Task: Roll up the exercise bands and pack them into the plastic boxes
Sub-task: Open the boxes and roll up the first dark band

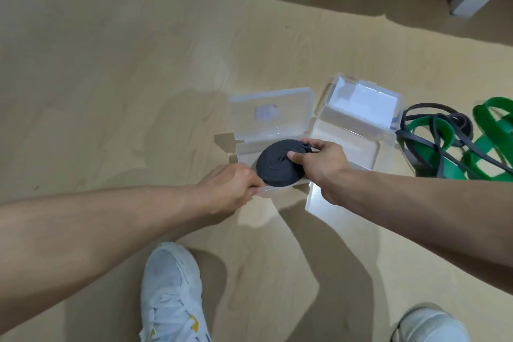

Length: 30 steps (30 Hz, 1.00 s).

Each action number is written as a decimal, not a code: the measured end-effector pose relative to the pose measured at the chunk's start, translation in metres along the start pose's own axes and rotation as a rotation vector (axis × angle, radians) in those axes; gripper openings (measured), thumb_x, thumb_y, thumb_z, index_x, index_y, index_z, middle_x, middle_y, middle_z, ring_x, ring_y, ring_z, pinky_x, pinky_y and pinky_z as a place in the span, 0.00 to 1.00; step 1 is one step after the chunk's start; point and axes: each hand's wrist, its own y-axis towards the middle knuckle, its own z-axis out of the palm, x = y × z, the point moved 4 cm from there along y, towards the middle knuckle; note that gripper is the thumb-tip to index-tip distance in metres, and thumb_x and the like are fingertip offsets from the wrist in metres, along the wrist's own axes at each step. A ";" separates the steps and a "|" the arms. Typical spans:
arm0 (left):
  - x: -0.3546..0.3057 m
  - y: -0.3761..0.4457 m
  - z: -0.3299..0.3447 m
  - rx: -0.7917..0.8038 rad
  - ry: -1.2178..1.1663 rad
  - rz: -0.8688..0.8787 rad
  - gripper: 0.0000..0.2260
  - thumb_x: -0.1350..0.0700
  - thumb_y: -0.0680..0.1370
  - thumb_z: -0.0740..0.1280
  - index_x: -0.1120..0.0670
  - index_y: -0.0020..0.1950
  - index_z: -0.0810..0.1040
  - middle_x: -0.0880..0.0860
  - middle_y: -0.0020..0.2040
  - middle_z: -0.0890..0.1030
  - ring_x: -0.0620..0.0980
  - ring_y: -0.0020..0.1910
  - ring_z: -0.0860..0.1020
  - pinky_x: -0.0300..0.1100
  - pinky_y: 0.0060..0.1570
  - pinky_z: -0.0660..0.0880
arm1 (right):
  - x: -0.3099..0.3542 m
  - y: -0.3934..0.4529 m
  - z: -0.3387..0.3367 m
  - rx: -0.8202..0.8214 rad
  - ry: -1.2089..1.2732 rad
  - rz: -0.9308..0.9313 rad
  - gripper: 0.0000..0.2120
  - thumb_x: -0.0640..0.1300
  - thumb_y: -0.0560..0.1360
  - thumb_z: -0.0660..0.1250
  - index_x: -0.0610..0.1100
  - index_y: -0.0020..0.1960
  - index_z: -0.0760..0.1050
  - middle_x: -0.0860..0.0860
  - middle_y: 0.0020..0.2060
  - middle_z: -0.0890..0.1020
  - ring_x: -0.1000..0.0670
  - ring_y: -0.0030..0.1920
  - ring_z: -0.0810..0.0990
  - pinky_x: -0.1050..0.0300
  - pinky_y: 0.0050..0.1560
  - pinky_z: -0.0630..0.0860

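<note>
White shoes [172,294] nearest, on floor [111,78]. Left hand [230,189] pinches front rim of open plastic box [277,130]. Right hand [322,166] grips rolled black band [277,166] over box. Second box [358,130] beside. Loose green and black bands [455,139] right.

Your way in from the left stays open across bare floor [111,69]. To the right, the second clear box [358,130] sits just beside the first (lids open), and tangled bands [449,144] crowd beyond it.
</note>
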 end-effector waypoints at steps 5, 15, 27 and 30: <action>-0.004 -0.007 -0.017 -0.275 0.111 0.079 0.11 0.43 0.75 0.73 0.49 0.46 0.78 0.45 0.47 0.78 0.49 0.54 0.73 0.46 0.50 0.71 | 0.005 0.008 0.006 0.017 -0.014 0.035 0.18 0.38 0.73 0.76 0.46 0.62 0.79 0.46 0.54 0.84 0.44 0.53 0.85 0.49 0.58 0.82; 0.020 0.006 -0.005 -0.337 -0.628 -0.464 0.66 0.33 0.54 0.82 0.46 0.82 0.47 0.49 0.80 0.62 0.51 0.78 0.64 0.51 0.73 0.67 | 0.010 0.010 0.015 -0.008 -0.018 0.062 0.15 0.39 0.75 0.75 0.50 0.58 0.77 0.48 0.54 0.83 0.44 0.54 0.83 0.56 0.40 0.81; 0.018 0.017 -0.002 -0.269 -0.575 -0.385 0.58 0.34 0.54 0.81 0.48 0.78 0.59 0.46 0.75 0.69 0.48 0.71 0.71 0.49 0.69 0.71 | 0.006 0.022 0.027 0.142 -0.074 0.161 0.15 0.35 0.78 0.70 0.45 0.63 0.77 0.43 0.56 0.84 0.40 0.52 0.85 0.48 0.47 0.84; 0.017 0.018 0.001 -0.280 -0.602 -0.429 0.61 0.31 0.49 0.78 0.46 0.78 0.59 0.45 0.73 0.71 0.48 0.69 0.73 0.50 0.67 0.73 | 0.010 0.024 0.029 0.198 -0.191 0.167 0.13 0.38 0.79 0.69 0.46 0.63 0.77 0.43 0.56 0.83 0.40 0.51 0.85 0.42 0.55 0.83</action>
